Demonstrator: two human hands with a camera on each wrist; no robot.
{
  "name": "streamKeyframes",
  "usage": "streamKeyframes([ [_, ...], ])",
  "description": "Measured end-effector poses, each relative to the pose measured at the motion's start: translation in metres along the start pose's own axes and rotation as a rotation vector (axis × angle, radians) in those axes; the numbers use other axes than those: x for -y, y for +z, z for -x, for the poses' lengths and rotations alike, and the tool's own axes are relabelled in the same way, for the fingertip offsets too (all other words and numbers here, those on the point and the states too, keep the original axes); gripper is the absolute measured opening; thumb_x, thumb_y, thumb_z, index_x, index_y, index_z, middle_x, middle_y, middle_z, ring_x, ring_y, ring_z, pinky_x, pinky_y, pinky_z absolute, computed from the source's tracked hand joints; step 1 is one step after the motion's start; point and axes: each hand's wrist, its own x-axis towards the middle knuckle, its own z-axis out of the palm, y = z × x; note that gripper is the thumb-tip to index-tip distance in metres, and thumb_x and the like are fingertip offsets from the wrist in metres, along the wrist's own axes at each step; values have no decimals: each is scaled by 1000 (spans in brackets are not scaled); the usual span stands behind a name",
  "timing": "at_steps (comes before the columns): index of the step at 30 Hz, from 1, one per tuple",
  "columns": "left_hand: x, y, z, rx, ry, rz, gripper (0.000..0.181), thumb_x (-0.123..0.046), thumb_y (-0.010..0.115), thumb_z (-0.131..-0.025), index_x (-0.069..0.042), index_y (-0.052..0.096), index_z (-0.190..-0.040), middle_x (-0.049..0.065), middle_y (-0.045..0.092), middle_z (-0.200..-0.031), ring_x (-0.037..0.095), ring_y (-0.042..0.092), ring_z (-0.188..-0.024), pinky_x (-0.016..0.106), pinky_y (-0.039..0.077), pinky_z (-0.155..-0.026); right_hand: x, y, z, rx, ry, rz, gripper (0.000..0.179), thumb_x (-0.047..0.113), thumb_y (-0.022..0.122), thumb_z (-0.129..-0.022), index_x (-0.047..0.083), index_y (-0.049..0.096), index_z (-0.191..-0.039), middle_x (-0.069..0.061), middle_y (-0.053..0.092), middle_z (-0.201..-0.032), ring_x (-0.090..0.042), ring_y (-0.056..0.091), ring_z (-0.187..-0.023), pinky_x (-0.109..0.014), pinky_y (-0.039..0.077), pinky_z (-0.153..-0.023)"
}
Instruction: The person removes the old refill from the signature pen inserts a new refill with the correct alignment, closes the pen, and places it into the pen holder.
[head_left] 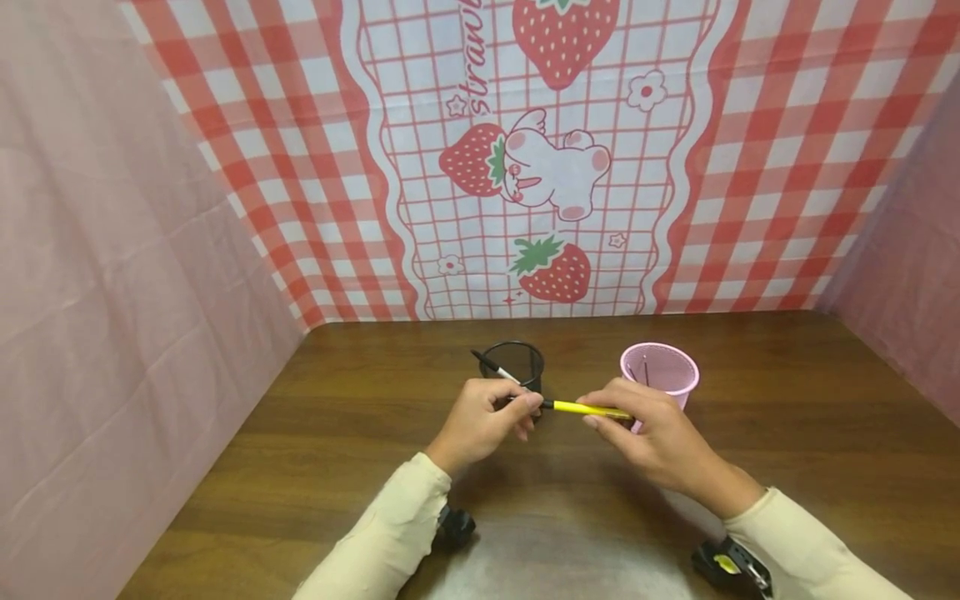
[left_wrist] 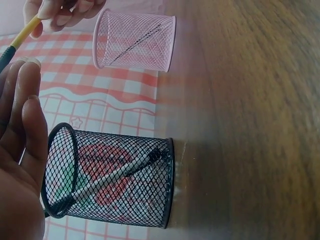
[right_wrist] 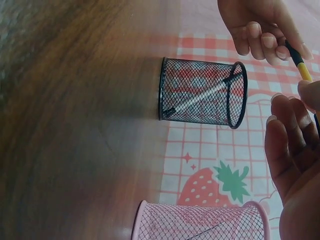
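A yellow pen with a black end stretches sideways between both hands above the table. My left hand pinches its black end between thumb and forefinger. The yellow end is pinched by my right hand, with the other fingers loosely bent below, as the right wrist view shows. Behind the left hand stands a black mesh pen cup, upright, with a white and black pen leaning inside it. Just behind the right hand is a pink mesh pen cup holding a thin dark stick.
The brown wooden table carries both cups toward its back. A checked strawberry cloth hangs behind it, with pink cloth along the left side and more on the right. Dark wrist devices sit under both sleeves.
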Motion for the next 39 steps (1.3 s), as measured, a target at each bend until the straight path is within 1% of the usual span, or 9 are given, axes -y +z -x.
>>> streamKeyframes([
  [5, 1, 1, -1, -11, 8, 10, 23, -11, 65, -99, 6, 73, -85, 11, 69, -70, 14, 64, -54, 35, 58, -51, 0, 0, 0, 1, 5, 0, 34, -8, 78, -80, 13, 73, -106, 9, 65, -89, -6, 56, -76, -18, 44, -64],
  [11, 2, 1, -1, -26, 28, 11, 20, -10, 66, -98, 3, 74, -86, 8, 69, -70, 14, 64, -54, 35, 58, -51, 0, 0, -1, -4, -12, -15, 35, -10, 77, -79, 12, 73, -107, 8, 66, -90, -7, 56, -76, -19, 45, -65],
  [14, 1, 1, 0, -21, 33, 13, 17, -8, 66, -98, 3, 75, -89, 8, 70, -72, 13, 65, -55, 35, 58, -53, 0, 0, -1, -9, -16, -14, 35, -10, 77, -79, 11, 73, -107, 8, 66, -90, -7, 57, -77, -19, 45, -66],
  [18, 1, 1, 0, -7, 43, 15, 12, -5, 65, -98, 3, 74, -95, 10, 71, -79, 15, 65, -58, 34, 59, -57, 0, 0, 0, -11, -18, -8, 35, -9, 77, -79, 12, 73, -107, 8, 66, -90, -7, 57, -77, -18, 45, -67],
  [22, 0, 3, 0, -2, 54, 33, 9, -5, 68, -95, 0, 73, -100, 11, 72, -84, 18, 66, -59, 35, 59, -57, 0, 0, 0, -12, -29, -7, 36, -10, 78, -78, 11, 73, -107, 7, 66, -90, -7, 58, -77, -17, 45, -67],
  [28, -2, 5, 0, -2, 68, 47, 15, -5, 76, -89, -2, 73, -104, 9, 72, -90, 16, 66, -59, 35, 59, -57, 0, 1, 1, -13, -33, -4, 36, -10, 78, -77, 12, 73, -106, 8, 66, -89, -6, 56, -76, -17, 44, -66],
  [32, -2, 5, 1, 19, 80, 58, 19, -3, 76, -89, -1, 72, -108, 10, 71, -95, 13, 67, -62, 36, 60, -58, 0, 1, 1, -8, -14, -3, 35, -9, 78, -79, 12, 73, -106, 8, 66, -90, -7, 57, -77, -18, 44, -67],
  [35, -2, 5, 2, 35, 95, 63, 22, -1, 76, -88, 0, 71, -110, 11, 70, -97, 14, 68, -65, 36, 60, -59, 1, 1, 1, -5, -5, -8, 35, -8, 78, -79, 13, 73, -106, 8, 66, -90, -7, 57, -76, -18, 45, -67],
  [39, -3, 6, 2, 40, 110, 58, 21, 1, 76, -87, 0, 71, -108, 12, 69, -95, 15, 68, -66, 36, 60, -58, 2, 0, 1, -4, -3, -13, 34, -7, 78, -79, 13, 73, -106, 8, 66, -89, -8, 57, -75, -18, 44, -66],
])
